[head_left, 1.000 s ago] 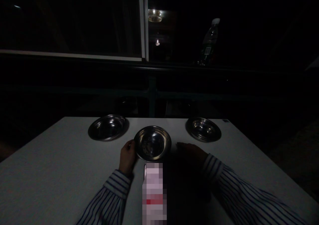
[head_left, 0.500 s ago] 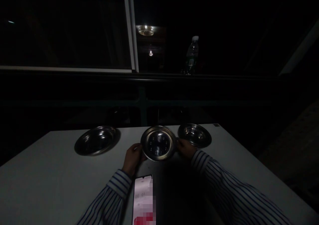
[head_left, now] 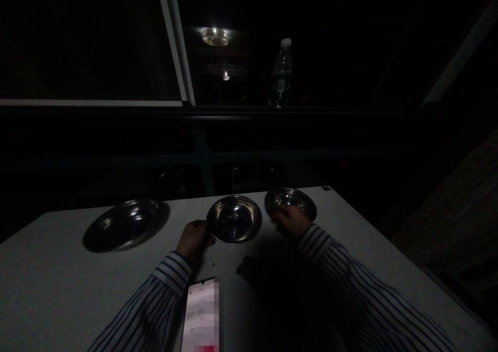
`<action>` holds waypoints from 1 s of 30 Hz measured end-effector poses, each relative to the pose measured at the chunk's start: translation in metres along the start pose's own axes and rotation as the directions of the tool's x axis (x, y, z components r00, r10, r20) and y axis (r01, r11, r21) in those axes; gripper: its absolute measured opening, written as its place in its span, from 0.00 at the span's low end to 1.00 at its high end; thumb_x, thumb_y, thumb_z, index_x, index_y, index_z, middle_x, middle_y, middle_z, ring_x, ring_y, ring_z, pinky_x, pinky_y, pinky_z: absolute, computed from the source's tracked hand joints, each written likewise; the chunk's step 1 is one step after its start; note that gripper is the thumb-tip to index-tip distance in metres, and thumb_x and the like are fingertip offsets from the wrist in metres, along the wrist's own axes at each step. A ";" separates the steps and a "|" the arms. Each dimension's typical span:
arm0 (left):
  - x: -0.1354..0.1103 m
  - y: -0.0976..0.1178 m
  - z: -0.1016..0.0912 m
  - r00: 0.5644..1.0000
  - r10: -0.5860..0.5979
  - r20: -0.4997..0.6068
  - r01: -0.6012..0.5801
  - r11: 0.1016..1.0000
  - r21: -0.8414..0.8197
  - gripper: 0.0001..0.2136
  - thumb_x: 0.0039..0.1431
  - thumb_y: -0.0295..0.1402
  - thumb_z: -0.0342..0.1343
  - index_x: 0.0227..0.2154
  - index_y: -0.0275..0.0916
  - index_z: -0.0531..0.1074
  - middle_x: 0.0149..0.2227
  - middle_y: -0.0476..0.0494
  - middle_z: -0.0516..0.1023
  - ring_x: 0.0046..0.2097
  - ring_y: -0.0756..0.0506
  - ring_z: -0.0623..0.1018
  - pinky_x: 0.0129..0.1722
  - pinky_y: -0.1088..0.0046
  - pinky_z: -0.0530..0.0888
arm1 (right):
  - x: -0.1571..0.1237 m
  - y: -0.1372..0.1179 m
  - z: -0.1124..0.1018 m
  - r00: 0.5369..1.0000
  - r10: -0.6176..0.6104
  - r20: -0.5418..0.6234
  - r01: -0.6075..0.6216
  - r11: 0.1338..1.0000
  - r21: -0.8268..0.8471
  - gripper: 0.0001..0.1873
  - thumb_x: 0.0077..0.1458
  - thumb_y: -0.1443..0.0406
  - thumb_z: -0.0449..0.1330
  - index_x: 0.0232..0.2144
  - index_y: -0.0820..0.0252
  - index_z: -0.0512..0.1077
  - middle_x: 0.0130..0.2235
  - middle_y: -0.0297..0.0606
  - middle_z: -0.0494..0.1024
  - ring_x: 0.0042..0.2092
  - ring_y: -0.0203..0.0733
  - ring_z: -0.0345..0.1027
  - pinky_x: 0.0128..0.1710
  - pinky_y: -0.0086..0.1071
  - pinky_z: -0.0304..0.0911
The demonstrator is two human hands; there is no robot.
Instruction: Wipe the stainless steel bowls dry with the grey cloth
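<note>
The scene is very dark. A steel bowl [head_left: 234, 219] rests on the white table [head_left: 58, 284] in the middle. My left hand [head_left: 192, 239] is closed on its left rim. My right hand [head_left: 291, 219] lies just right of that bowl, over the near edge of a second steel bowl [head_left: 290, 200]; its fingers look curled, but the dark hides whether they grip anything. Both arms wear striped sleeves. A wide steel plate [head_left: 125, 223] lies to the left, untouched.
A lit phone [head_left: 201, 315] lies on the table by my left forearm. A dark patch [head_left: 268, 274] lies before my right arm. A plastic bottle [head_left: 281, 74] stands on a ledge beyond the table. The table's far edge runs just behind the bowls.
The middle bowl has gone from tilted up between both hands to lying flat on the table. My right hand has left it and moved onto the right bowl's edge. The view has shifted right.
</note>
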State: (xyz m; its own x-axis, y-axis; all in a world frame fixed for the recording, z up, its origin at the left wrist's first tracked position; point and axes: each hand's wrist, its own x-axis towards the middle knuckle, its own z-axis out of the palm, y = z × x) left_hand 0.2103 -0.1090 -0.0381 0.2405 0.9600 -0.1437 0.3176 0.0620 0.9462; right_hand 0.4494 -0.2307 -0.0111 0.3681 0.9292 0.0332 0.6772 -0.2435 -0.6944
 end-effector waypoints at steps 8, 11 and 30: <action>0.026 0.057 0.021 0.962 0.274 -0.011 -0.252 0.899 0.359 0.13 0.48 0.35 0.48 0.33 0.35 0.73 0.40 0.37 0.76 0.44 0.42 0.73 0.43 0.71 0.66 | 0.033 0.081 -0.079 0.839 0.190 -0.509 -0.178 0.981 0.073 0.18 0.51 0.64 0.47 0.38 0.68 0.70 0.39 0.46 0.75 0.38 0.41 0.69 0.39 0.32 0.61; 0.034 0.076 0.069 0.949 0.245 0.197 -0.305 0.871 0.384 0.11 0.47 0.35 0.50 0.28 0.35 0.74 0.31 0.40 0.78 0.36 0.45 0.76 0.35 0.74 0.68 | 0.040 0.104 -0.080 0.835 0.262 -0.484 -0.238 0.965 0.112 0.17 0.50 0.64 0.48 0.37 0.68 0.71 0.40 0.48 0.74 0.40 0.43 0.68 0.39 0.33 0.60; 0.045 0.098 0.149 0.932 0.066 0.356 -0.231 0.865 0.446 0.10 0.43 0.36 0.54 0.21 0.32 0.72 0.27 0.34 0.76 0.33 0.43 0.75 0.28 0.73 0.68 | 0.024 0.084 -0.085 0.914 0.376 -0.150 -0.311 0.889 0.335 0.10 0.50 0.67 0.51 0.23 0.65 0.71 0.18 0.36 0.71 0.20 0.32 0.64 0.18 0.22 0.59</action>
State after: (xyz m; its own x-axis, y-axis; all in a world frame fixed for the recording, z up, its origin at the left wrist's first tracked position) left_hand 0.3890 -0.1005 0.0050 0.5713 0.8020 -0.1747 0.6279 -0.2899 0.7223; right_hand 0.5688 -0.2527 -0.0078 0.6870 0.7161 -0.1233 0.2743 -0.4127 -0.8686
